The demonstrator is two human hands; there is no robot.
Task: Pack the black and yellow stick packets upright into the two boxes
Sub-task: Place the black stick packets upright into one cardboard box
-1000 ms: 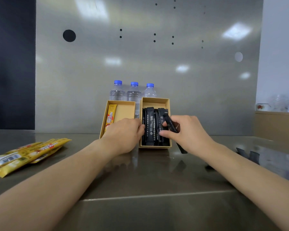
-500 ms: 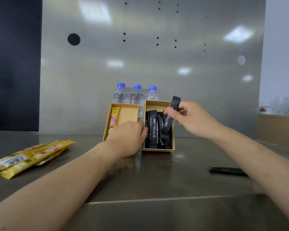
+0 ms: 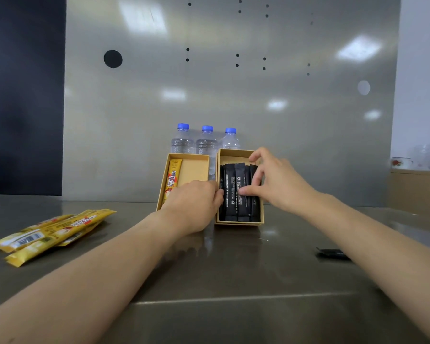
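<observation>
Two open kraft boxes stand side by side at the back of the steel counter. The left box holds one yellow stick packet against its left wall. The right box holds several black stick packets standing in a row. My left hand rests closed against the right box's left wall, nothing visibly in it. My right hand is over the black packets, fingers spread, thumb and fingertips pressing on them. Several loose yellow packets lie at the left. One black packet lies at the right, partly hidden by my forearm.
Three water bottles with blue caps stand behind the boxes against a steel wall. A wooden ledge with a cup and more bottles is at the far right. The counter has a seam running across the front.
My right hand had lifted a black packet above the right box; the packet now stands in the row and the hand presses on the packets. My left hand stayed at the box.
</observation>
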